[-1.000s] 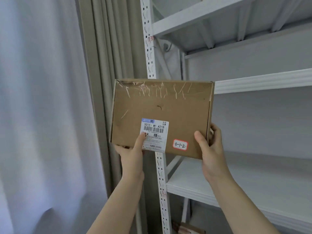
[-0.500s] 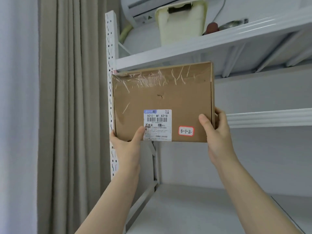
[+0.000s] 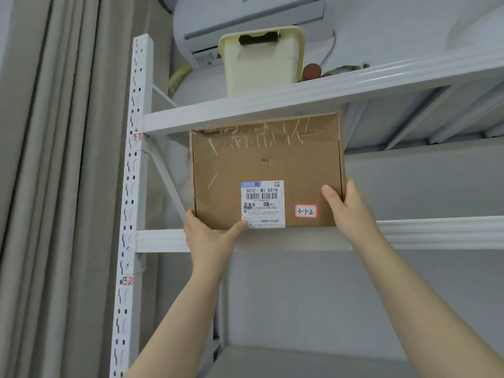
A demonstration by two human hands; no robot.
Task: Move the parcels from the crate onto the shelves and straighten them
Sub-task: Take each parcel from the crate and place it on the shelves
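A flat brown cardboard parcel [image 3: 266, 165] stands upright with its face toward me, carrying a white barcode label and a red-edged sticker reading 3-1-2. Its lower edge lies level with the front rail of a white shelf [image 3: 436, 231], and its top nearly reaches the shelf above [image 3: 245, 111]. My left hand [image 3: 210, 241] holds the lower left corner, thumb pressed on the label's edge. My right hand [image 3: 350, 211] grips the lower right edge, thumb on the front. The crate is out of view.
A white perforated upright [image 3: 133, 186] carries red tags 3-1 and 3-2. On the top shelf stand a cream plastic bin [image 3: 261, 64] and a small reddish object [image 3: 311, 71]. An air conditioner [image 3: 245, 17] hangs above. Beige curtains [image 3: 62, 186] are at left.
Both hands have lifted the parcel higher, from the lower shelf level up to the bay under the top shelf. My view has tilted upward with it.
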